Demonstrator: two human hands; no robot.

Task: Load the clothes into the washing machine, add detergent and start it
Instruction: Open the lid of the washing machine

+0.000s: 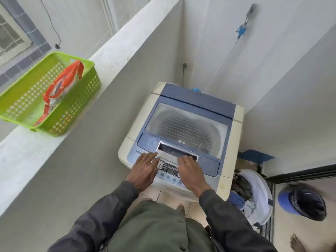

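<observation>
A cream and blue top-loading washing machine (236, 135) stands in the corner with its glass lid (187, 128) down. My left hand (144, 169) and my right hand (190, 172) lie flat on the front control panel (170, 169), fingers spread, fingertips at the lid's front edge. Neither hand holds anything. A white laundry basket (261, 195) with dark and blue clothes (242, 186) sits on the floor right of the machine. An orange detergent pouch (62, 84) lies in a green plastic basket (80, 99) on the ledge at left.
A concrete parapet ledge (112, 57) runs along the left. Behind the machine are a wall socket with a plug (186, 66) and a tap with a hose (242, 30). A blue bin with a black liner (303, 202) stands at the right.
</observation>
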